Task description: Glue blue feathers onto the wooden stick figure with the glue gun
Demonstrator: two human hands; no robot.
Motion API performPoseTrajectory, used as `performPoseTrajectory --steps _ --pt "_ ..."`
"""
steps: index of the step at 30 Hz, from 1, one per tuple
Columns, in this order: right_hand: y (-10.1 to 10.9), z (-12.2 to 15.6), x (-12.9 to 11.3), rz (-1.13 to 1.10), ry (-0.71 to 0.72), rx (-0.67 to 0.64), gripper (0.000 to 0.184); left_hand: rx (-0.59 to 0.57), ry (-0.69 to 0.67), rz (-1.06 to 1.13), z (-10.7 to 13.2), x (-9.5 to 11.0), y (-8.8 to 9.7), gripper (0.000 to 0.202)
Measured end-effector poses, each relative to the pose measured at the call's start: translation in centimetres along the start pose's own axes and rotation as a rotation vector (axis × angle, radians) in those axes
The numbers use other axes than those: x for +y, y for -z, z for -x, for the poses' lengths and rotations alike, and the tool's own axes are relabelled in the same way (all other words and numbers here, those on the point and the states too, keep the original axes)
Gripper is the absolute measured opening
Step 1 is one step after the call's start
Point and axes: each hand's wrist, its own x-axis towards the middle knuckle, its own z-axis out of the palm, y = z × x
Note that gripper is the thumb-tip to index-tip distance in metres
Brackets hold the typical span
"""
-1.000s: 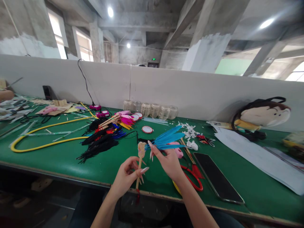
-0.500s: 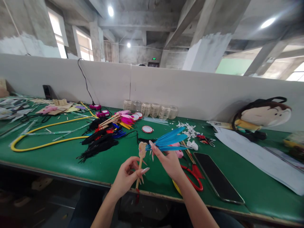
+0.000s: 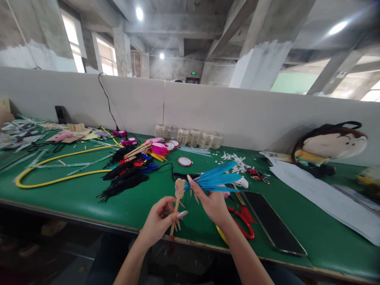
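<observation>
My left hand (image 3: 162,219) is closed round a thin wooden stick (image 3: 176,208), held tilted over the table's front edge. A pale, lumpy flat head (image 3: 179,187) tops the stick, and something red hangs at its lower end. My right hand (image 3: 212,204) pinches a fan of blue feathers (image 3: 218,178) near their base, beside that head. The feather tips spread to the right. Whether the quills touch the head I cannot tell. Behind the right hand, a pink tool (image 3: 226,194) is partly hidden. Red-handled scissors (image 3: 247,231) lie under my right forearm.
A black phone (image 3: 273,223) lies at right, near white paper (image 3: 323,198). Feathered sticks (image 3: 139,152) are piled left of centre, by a yellow cable (image 3: 62,154). Several clear jars (image 3: 194,137) line the partition. White scraps (image 3: 236,160) and a plush bag (image 3: 326,146) sit behind.
The blue feathers have turned slightly, their tips now lower and farther right. Both hands keep their hold; the view has shifted a little.
</observation>
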Motion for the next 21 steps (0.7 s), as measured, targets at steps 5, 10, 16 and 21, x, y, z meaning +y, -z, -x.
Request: performPoseTrajectory --steps 5,10,16,21 --pt "-0.03 0.02 0.35 0.029 0.027 0.015 0.035 -0.006 0.000 -0.009 0.17 0.16 -0.07 0.031" --pt "0.05 -0.07 0.53 -0.066 0.030 -0.105 0.029 -0.011 -0.012 -0.001 0.21 0.15 -0.05 0.029" --pt "-0.17 0.16 0.53 -0.082 0.014 -0.088 0.028 -0.008 -0.010 -0.003 0.08 0.36 -0.08 0.030" --pt "-0.81 0.50 0.57 -0.154 -0.064 0.000 0.029 -0.009 -0.023 -0.001 0.11 0.45 -0.01 0.029"
